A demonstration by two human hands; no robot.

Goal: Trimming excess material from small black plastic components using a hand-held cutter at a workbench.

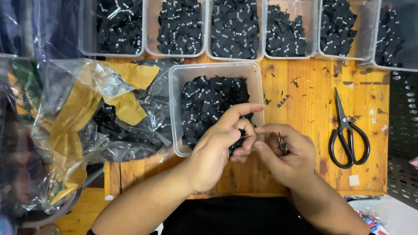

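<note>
wooden table (313, 87): worn orange top, marked with scratches, paint flecks and scattered black thread scraps. taken as the landmark below.

black scissors (348, 130): lying flat on the table's right part, blades closed and pointing toward the far edge, handles toward the near edge.

row of clear plastic tubs (235, 28): six counted along the table's far edge, side by side, each holding a pile of small black fabric tags with white print.

crumpled clear plastic bags (87, 113): heaped over the table's left edge, with yellow-brown paper pieces and dark fabric inside.

black perforated panel (402, 139): just beyond the table's right edge.
</note>
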